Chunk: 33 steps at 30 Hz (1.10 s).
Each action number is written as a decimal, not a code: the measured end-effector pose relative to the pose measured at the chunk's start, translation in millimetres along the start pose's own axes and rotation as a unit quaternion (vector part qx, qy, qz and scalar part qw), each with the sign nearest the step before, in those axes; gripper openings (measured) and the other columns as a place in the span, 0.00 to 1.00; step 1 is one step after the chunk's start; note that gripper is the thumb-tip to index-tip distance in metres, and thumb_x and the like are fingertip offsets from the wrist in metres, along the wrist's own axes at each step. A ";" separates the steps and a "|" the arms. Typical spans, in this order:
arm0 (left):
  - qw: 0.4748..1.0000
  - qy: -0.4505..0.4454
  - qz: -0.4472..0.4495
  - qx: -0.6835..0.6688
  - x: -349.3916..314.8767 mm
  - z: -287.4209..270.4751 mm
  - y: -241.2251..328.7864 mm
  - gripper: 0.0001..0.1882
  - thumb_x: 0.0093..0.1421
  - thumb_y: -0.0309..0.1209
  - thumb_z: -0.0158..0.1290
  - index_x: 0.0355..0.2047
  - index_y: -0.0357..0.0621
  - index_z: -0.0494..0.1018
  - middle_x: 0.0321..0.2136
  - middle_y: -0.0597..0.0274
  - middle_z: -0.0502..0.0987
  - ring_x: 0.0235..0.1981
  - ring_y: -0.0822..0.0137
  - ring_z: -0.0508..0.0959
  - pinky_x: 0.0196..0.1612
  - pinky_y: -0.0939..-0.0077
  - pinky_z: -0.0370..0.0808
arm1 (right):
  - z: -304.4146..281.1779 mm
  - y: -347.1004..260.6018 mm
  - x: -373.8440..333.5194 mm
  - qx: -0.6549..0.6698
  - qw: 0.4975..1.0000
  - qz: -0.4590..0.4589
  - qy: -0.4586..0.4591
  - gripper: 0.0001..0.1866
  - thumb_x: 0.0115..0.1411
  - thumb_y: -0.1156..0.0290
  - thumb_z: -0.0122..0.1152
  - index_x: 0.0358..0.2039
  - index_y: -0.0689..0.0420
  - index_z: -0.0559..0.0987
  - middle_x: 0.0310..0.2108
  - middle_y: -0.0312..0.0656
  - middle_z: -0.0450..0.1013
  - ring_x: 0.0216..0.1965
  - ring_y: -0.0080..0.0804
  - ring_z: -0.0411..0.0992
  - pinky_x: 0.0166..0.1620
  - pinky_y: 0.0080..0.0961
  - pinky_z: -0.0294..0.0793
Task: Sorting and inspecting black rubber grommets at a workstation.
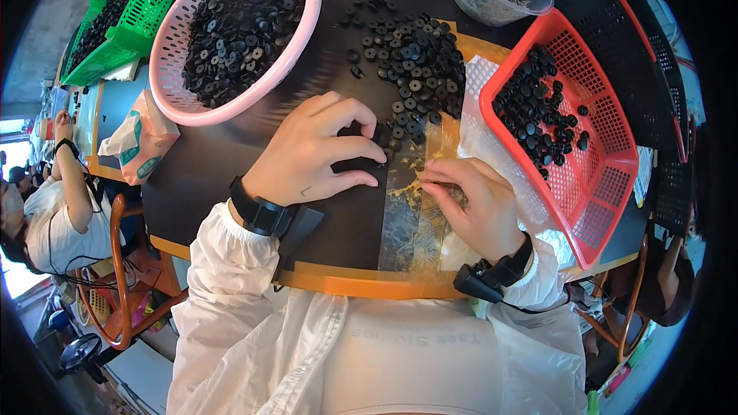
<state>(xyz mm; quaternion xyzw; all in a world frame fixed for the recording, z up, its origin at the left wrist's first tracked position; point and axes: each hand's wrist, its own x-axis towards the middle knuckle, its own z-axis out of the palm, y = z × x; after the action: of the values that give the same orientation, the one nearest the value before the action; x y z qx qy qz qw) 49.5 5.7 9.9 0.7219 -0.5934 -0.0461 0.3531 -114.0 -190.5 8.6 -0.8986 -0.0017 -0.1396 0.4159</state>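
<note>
My left hand (315, 150) is above the dark table, its thumb and fingers curled but apart, with nothing seen between them. Its fingertips are at the near edge of a heap of small black round discs (423, 69), many with a hole in the middle. To the right, my right hand (480, 207) pinches thumb and forefinger together over yellowish crumbs (411, 190) on a clear taped sheet (401, 234). Something greyish and fine shows under its curled fingers, too small to name. Both wrists wear black straps with small dark boxes.
A pink round basket (177, 104) full of black discs is at the back left, a green basket (142, 34) beyond it. At the right, a red basket (607, 219) holds black pieces. A clear tub (538, 1) contains thin metallic bits. A tissue pack (146, 142) lies left; another person (73, 215) sits beyond.
</note>
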 end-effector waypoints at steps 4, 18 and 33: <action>1.000 -0.003 0.005 0.022 -0.6 4.8 -1.2 0.15 0.37 0.31 0.70 0.28 0.49 0.80 0.32 0.67 0.71 0.34 0.61 0.71 0.38 0.69 0.70 | -4.1 4.7 1.2 -0.027 0.998 -0.045 -0.021 0.10 0.52 0.76 0.68 0.36 0.58 0.79 0.30 0.41 0.77 0.31 0.38 0.76 0.35 0.30 0.75; 0.954 0.011 -0.064 -0.291 -3.6 29.1 22.2 0.16 0.46 0.27 0.69 0.36 0.38 0.81 0.31 0.58 0.81 0.29 0.67 0.80 0.33 0.76 0.76 | -9.7 -2.2 -3.9 0.128 0.992 -0.007 0.008 0.07 0.50 0.77 0.69 0.31 0.57 0.83 0.28 0.39 0.79 0.29 0.32 0.76 0.32 0.24 0.74; 0.963 0.064 -0.048 -0.259 0.0 33.8 28.4 0.17 0.40 0.27 0.70 0.33 0.40 0.81 0.30 0.61 0.79 0.29 0.66 0.79 0.32 0.76 0.75 | -4.0 0.8 -4.3 0.111 0.993 -0.041 -0.006 0.06 0.49 0.75 0.70 0.30 0.55 0.83 0.26 0.38 0.79 0.26 0.33 0.77 0.30 0.25 0.74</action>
<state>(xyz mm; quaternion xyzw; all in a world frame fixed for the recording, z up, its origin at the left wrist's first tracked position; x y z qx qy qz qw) 9.7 -11.0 0.7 0.6347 -0.5025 -0.1689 0.5623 -119.1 -193.5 9.4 -0.8469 -0.0561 -0.1500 0.5071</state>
